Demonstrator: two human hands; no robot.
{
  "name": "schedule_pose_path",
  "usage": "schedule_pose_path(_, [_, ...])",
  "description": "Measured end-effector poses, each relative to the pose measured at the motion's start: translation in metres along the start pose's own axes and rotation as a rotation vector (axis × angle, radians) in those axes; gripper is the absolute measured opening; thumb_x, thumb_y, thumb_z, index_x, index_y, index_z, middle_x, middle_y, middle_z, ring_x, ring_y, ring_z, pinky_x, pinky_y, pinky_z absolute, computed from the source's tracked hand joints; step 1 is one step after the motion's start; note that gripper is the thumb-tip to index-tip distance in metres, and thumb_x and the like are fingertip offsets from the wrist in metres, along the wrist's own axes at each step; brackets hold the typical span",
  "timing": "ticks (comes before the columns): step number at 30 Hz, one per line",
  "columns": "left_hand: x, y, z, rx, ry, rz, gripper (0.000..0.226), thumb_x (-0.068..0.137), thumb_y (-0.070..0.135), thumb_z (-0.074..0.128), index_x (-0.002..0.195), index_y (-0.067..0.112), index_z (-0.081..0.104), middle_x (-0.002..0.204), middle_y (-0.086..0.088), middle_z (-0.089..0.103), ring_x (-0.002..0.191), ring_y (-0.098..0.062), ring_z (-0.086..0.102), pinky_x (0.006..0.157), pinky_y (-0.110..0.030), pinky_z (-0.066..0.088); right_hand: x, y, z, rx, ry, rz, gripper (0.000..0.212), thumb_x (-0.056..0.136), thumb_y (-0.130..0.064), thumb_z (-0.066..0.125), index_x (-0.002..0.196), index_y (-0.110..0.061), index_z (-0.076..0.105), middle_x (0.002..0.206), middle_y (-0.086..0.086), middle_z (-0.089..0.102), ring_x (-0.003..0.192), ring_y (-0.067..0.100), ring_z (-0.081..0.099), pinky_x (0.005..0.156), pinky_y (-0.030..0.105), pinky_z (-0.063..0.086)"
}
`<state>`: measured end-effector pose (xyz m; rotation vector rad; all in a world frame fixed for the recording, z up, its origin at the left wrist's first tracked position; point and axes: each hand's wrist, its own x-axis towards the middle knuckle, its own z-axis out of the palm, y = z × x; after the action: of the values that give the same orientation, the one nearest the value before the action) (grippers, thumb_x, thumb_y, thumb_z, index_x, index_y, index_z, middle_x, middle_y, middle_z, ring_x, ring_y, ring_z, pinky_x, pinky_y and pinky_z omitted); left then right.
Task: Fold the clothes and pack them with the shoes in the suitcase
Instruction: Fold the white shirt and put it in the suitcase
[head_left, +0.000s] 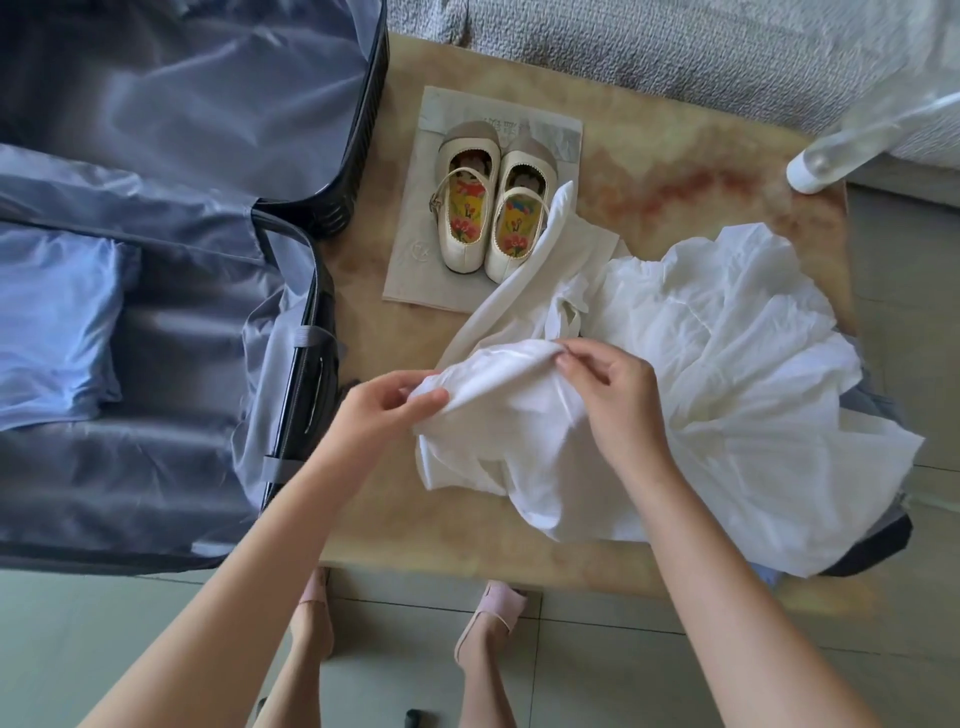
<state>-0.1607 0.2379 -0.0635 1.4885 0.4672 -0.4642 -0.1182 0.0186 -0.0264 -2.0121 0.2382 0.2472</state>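
A crumpled white garment (701, 364) lies spread over the right half of the low table (649, 156). My left hand (387, 410) pinches its near left edge, and my right hand (608, 384) pinches the same raised fold a little to the right. A pair of cream strap shoes (493, 208) with bright patterned insoles stands on a sheet of paper (415, 280) behind the garment. The open dark suitcase (306, 332) with grey-blue lining lies at the left, with a blue folded item (52, 322) in its near half.
Dark and blue clothing (878, 540) shows under the white garment at the table's right corner. A grey textured sofa (675, 41) runs along the back. A clear bottle with a white cap (815, 166) lies at the back right. My feet in pink slippers (493, 613) stand on the tiled floor.
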Motion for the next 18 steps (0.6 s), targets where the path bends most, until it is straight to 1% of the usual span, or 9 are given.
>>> schedule_pose_path(2, [0.003, 0.005, -0.005, 0.15, 0.045, 0.019, 0.018, 0.085, 0.032, 0.068, 0.096, 0.018, 0.073, 0.082, 0.001, 0.07, 0.071, -0.006, 0.062, 0.069, -0.014, 0.047, -0.007, -0.002, 0.002, 0.021, -0.037, -0.011, 0.015, 0.092, -0.012, 0.061, 0.1, -0.02, 0.071, 0.09, -0.012, 0.071, 0.085, -0.001, 0.064, 0.076, 0.009, 0.045])
schedule_pose_path(4, [0.004, 0.0, -0.014, 0.361, 0.051, -0.043, 0.027, 0.091, 0.036, 0.06, 0.089, 0.012, 0.072, 0.073, -0.003, 0.063, 0.062, -0.008, 0.053, 0.057, -0.015, 0.04, -0.028, 0.007, 0.012, 0.013, -0.124, 0.039, 0.019, 0.091, -0.011, 0.061, 0.098, -0.028, 0.069, 0.088, -0.017, 0.069, 0.085, -0.002, 0.063, 0.075, 0.008, 0.045])
schedule_pose_path(8, [-0.004, -0.018, -0.031, 0.77, -0.134, -0.343, 0.047, 0.093, 0.049, 0.049, 0.096, 0.008, 0.073, 0.095, -0.015, 0.069, 0.082, -0.019, 0.059, 0.076, -0.027, 0.043, -0.086, 0.042, 0.041, -0.132, -0.388, 0.221, 0.019, 0.091, -0.022, 0.062, 0.106, -0.03, 0.071, 0.09, -0.022, 0.067, 0.089, 0.006, 0.063, 0.082, 0.018, 0.049])
schedule_pose_path(9, [-0.007, -0.024, -0.032, 0.868, -0.191, -0.404, 0.047, 0.094, 0.05, 0.047, 0.099, 0.011, 0.072, 0.098, -0.011, 0.067, 0.089, -0.021, 0.06, 0.081, -0.028, 0.044, -0.098, 0.046, 0.045, -0.204, -0.468, 0.22, 0.023, 0.092, -0.027, 0.061, 0.111, -0.036, 0.068, 0.095, -0.027, 0.064, 0.09, 0.001, 0.061, 0.082, 0.015, 0.047])
schedule_pose_path(10, [-0.009, -0.029, -0.032, 0.945, -0.23, -0.435, 0.044, 0.095, 0.048, 0.045, 0.101, 0.012, 0.071, 0.097, -0.007, 0.065, 0.091, -0.021, 0.059, 0.081, -0.028, 0.044, -0.106, 0.047, 0.047, -0.283, -0.546, 0.213, 0.028, 0.092, -0.032, 0.059, 0.118, -0.042, 0.063, 0.101, -0.032, 0.058, 0.093, -0.007, 0.056, 0.08, 0.005, 0.042])
schedule_pose_path(11, [-0.01, -0.034, -0.031, 0.997, -0.239, -0.435, 0.04, 0.096, 0.044, 0.046, 0.099, 0.012, 0.07, 0.092, -0.004, 0.063, 0.089, -0.021, 0.058, 0.075, -0.027, 0.044, -0.11, 0.047, 0.047, -0.333, -0.591, 0.221, 0.034, 0.092, -0.035, 0.058, 0.125, -0.045, 0.056, 0.106, -0.034, 0.052, 0.095, -0.013, 0.05, 0.077, -0.002, 0.035])
schedule_pose_path(13, [-0.01, -0.04, -0.026, 1.033, -0.159, -0.372, 0.029, 0.095, 0.035, 0.05, 0.089, 0.012, 0.067, 0.085, -0.004, 0.062, 0.082, -0.023, 0.058, 0.064, -0.028, 0.042, -0.104, 0.051, 0.046, -0.276, -0.558, 0.267, 0.037, 0.092, -0.035, 0.059, 0.128, -0.04, 0.054, 0.11, -0.026, 0.054, 0.093, -0.016, 0.048, 0.078, -0.004, 0.035])
schedule_pose_path(16, [-0.001, -0.041, -0.01, 0.985, 0.052, -0.232, 0.021, 0.093, 0.03, 0.052, 0.097, 0.015, 0.068, 0.094, -0.006, 0.066, 0.087, -0.027, 0.061, 0.072, -0.032, 0.048, -0.076, 0.068, 0.047, -0.181, -0.258, 0.305, 0.034, 0.093, -0.025, 0.061, 0.126, -0.027, 0.057, 0.119, -0.011, 0.061, 0.11, 0.004, 0.057, 0.096, 0.024, 0.047])
schedule_pose_path(18, [0.008, -0.039, 0.004, 0.903, 0.088, -0.164, 0.021, 0.094, 0.028, 0.052, 0.104, 0.018, 0.067, 0.1, -0.005, 0.067, 0.093, -0.027, 0.061, 0.078, -0.034, 0.05, -0.053, 0.077, 0.042, -0.271, -0.084, 0.272, 0.041, 0.094, -0.023, 0.059, 0.134, -0.02, 0.052, 0.133, -0.004, 0.055, 0.124, 0.013, 0.051, 0.099, 0.025, 0.042])
